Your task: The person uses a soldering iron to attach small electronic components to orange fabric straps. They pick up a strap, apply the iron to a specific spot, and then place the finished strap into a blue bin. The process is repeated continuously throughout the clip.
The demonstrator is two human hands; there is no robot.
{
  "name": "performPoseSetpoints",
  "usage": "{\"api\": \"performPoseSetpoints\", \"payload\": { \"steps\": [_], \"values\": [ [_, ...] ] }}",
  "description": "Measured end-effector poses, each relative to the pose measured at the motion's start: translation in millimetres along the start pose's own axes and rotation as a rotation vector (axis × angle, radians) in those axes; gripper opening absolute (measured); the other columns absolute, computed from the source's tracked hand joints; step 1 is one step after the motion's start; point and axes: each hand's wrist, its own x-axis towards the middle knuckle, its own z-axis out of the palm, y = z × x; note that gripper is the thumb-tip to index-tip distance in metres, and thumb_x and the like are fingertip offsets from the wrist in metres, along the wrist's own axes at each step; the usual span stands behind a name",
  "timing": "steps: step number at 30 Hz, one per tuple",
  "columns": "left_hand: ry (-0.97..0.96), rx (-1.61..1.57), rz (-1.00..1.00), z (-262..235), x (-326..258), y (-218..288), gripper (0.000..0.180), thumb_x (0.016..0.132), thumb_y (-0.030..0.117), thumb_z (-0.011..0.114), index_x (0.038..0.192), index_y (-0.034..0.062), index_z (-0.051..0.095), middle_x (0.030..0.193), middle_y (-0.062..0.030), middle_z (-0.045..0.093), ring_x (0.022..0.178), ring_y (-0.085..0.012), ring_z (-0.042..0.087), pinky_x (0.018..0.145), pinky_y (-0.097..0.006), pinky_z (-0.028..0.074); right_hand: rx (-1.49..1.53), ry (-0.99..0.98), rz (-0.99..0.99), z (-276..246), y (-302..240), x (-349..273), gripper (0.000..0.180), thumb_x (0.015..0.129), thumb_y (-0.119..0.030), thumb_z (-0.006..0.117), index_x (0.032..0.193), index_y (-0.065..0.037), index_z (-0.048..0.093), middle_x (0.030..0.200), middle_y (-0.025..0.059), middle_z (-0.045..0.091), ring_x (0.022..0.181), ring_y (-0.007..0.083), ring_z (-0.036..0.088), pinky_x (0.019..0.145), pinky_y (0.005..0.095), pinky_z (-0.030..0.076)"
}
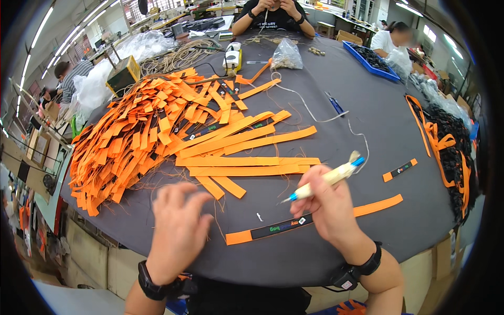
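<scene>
My right hand grips a cream pen-shaped tool with blue ends and a thin tip pointing left. A pale cord runs from its back end. Beneath that hand lies an orange webbing strap with a black printed label, the tool tip held above it. My left hand, slightly blurred, hovers left of the strap's end with fingers apart and nothing in them. Beyond it a large heap of orange straps spreads out, with several long straps reaching to the right and loose threads among them.
A short labelled orange piece lies at right, near a black-and-orange pile. Blue snips, a plastic bag, a power strip, a yellow box and a blue tray stand farther back. A person sits opposite.
</scene>
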Motion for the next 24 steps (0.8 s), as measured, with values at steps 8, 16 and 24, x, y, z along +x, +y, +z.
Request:
{"api": "performPoseSetpoints", "payload": {
  "steps": [8, 16, 24],
  "values": [
    [-0.399, -0.168, 0.165, 23, 5, 27, 0.029, 0.075, 0.016, 0.080, 0.093, 0.0063, 0.060, 0.093, -0.0096, 0.052, 0.096, -0.0305, 0.049, 0.085, -0.039, 0.040, 0.406, 0.031, -0.236, -28, -62, 1, 0.034, 0.104, -0.036, 0.048, 0.090, -0.006, 0.058, 0.065, 0.0051, 0.059, 0.057, 0.0177, 0.060, 0.049, 0.0280, 0.046],
    [-0.458, -0.423, -0.034, 16, 16, 41, 0.020, 0.078, 0.007, 0.075, 0.085, 0.0019, 0.057, 0.078, -0.0135, 0.061, 0.072, -0.0341, 0.061, 0.064, -0.039, 0.050, 0.640, -0.226, -0.401, -37, -121, -40, 0.040, 0.105, -0.043, 0.040, 0.095, -0.006, 0.054, 0.062, 0.0048, 0.048, 0.057, 0.0192, 0.053, 0.048, 0.0308, 0.041],
    [-0.417, -0.621, 0.359, 72, 60, 115, 0.018, 0.082, 0.009, 0.070, 0.089, 0.0029, 0.055, 0.085, -0.0161, 0.061, 0.082, -0.0378, 0.062, 0.070, -0.042, 0.051, 0.550, -0.412, -0.568, -45, -128, -51, 0.038, 0.106, -0.039, 0.041, 0.093, -0.004, 0.047, 0.062, 0.0089, 0.049, 0.052, 0.0231, 0.052, 0.046, 0.0340, 0.042]
  ]
}}
